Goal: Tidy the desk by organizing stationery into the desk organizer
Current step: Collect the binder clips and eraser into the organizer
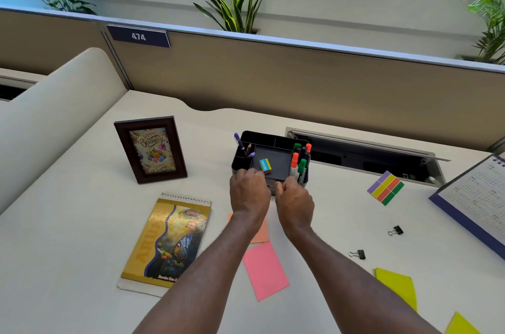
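The black desk organizer (269, 139) stands mid-desk. Its middle tray holds a small yellow and blue eraser (265, 165). Orange and green markers (300, 162) stand in its right slot, and pens (240, 143) in its left one. My left hand (249, 189) curls its fingers over the organizer's front left rim. My right hand (294, 198) is curled tight against the organizer's front right side; whatever its fingers hold is hidden. On the desk lie a pink sticky note (265, 270), an orange note (261, 234), a yellow-green note (397, 287), two black binder clips (358, 253) (396, 230) and a pad of coloured flags (385, 187).
A framed birthday card (150, 149) stands to the left of the organizer, with a spiral notebook (166, 243) lying in front of it. An open cable trough (369, 160) runs behind the organizer. A desk calendar (475, 197) sits at the right edge. The partition wall closes off the back.
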A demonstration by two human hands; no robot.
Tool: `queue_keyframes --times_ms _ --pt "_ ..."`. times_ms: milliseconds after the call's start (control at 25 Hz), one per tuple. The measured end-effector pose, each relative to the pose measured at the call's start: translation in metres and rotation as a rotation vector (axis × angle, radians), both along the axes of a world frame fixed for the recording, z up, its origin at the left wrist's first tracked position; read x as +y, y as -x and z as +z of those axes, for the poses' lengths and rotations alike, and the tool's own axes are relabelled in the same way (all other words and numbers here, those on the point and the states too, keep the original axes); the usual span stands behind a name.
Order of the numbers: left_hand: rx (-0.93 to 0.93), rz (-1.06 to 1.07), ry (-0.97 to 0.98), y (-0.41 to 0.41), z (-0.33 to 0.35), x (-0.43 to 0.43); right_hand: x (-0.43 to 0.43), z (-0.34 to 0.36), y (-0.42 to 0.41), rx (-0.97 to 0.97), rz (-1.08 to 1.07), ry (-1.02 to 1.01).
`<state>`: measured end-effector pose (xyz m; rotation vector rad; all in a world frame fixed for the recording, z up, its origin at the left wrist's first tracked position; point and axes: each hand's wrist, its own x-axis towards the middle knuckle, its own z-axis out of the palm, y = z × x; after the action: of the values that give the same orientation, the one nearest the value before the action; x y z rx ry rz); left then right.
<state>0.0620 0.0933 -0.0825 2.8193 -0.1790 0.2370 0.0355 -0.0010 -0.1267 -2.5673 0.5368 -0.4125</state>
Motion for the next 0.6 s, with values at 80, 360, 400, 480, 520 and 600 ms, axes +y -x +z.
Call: queue_keyframes --times_ms 80,360,400,480,520,600 --pt "-0.003 -0.011 -0.005 0.0 -0.001 0.001 0.0 0.0 -0.002 -0.002 -0.007 0.008" --pt "-0.013 -0.037 -0.011 -0.001 -0.003 0.004 0.007 -0.033 0.008 0.065 0.227 0.118" --pt "-0.014 -0.042 -0.009 -0.001 -0.004 0.005 0.008 -0.034 0.008 0.097 0.26 0.135" --pt "-0.011 -0.056 -0.014 -0.001 -0.004 0.007 0.009 -0.035 0.008 0.137 0.29 0.158" --pt "-0.008 -0.061 -0.016 -0.001 -0.004 0.007 0.011 -0.034 0.008 0.149 0.294 0.166" --pt "0.004 -0.066 -0.017 -0.001 -0.002 0.008 0.012 -0.033 0.005 0.156 0.291 0.159"
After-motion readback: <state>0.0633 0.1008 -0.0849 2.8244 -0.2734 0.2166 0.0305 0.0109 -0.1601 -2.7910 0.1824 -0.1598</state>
